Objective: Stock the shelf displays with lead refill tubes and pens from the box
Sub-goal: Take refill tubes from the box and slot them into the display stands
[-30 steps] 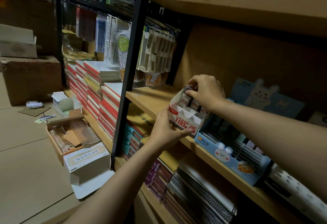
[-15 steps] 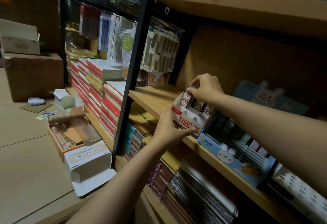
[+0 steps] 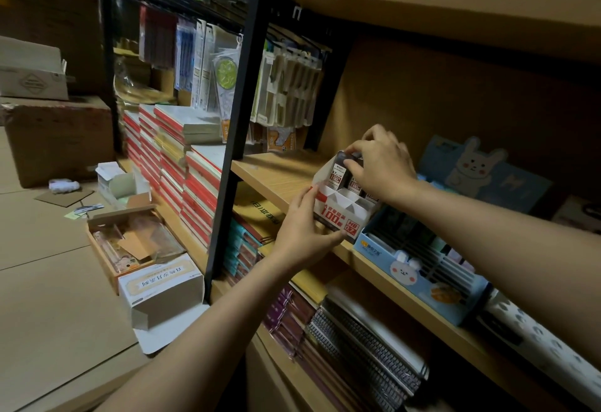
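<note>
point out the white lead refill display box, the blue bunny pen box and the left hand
white lead refill display box (image 3: 338,216), head view, red-printed front panel
blue bunny pen box (image 3: 419,276), head view, front wall beside the bunny
left hand (image 3: 300,229), head view, back of hand

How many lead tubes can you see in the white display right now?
3, in a row along the back of the white display: the left tube under the right hand's fingers, the middle tube, and the right tube, mostly covered. The hand may hide more.
</note>
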Demonstrator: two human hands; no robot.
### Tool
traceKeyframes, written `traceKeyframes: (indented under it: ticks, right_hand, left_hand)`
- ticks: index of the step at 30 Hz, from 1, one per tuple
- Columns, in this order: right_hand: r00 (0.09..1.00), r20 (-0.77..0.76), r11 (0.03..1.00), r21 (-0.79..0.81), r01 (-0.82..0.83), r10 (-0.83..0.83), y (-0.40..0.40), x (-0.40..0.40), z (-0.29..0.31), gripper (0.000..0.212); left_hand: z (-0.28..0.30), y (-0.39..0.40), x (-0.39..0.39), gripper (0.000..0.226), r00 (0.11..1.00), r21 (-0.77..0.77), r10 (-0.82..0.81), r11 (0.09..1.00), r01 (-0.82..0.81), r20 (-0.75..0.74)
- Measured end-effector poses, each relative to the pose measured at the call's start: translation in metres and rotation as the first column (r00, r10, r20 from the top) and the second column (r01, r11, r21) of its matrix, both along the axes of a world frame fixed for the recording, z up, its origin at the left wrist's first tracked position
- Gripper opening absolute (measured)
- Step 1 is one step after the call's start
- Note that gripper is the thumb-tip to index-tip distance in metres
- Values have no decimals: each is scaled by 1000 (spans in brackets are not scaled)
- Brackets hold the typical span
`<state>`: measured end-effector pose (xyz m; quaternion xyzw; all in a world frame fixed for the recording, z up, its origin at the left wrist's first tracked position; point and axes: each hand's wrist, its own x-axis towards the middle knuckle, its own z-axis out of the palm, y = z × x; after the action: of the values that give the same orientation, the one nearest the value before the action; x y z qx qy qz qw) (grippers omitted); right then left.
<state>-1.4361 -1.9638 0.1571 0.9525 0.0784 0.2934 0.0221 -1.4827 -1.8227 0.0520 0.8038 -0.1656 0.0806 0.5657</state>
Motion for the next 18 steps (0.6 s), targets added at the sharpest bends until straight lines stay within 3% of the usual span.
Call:
traceKeyframes:
  ticks: [4, 8, 12, 15, 18]
  right_hand:
    - [999, -6, 993, 101, -53, 54, -1, -34, -4, 27]
    - [953, 90, 896, 324, -304, 290, 11, -96, -44, 18]
    - [872, 71, 747, 484, -455, 485, 33, -161, -121, 14]
    - [815, -198, 738, 575, -354, 545, 45, -196, -196, 11]
    - [598, -609, 820, 551, -154, 521, 48, -219, -263, 13]
  left_hand:
    - [3, 9, -18, 87, 999, 123, -15, 992, 8, 53]
    - [-8, 28, -49, 65, 998, 171, -40, 985, 30, 57]
    - [-48, 57, -92, 27, 988, 215, -85, 970, 112, -132]
    - [-100, 84, -133, 10, 949, 392, -15, 909, 144, -314]
    - [-170, 103, -179, 3, 839, 426, 164, 901, 86, -518]
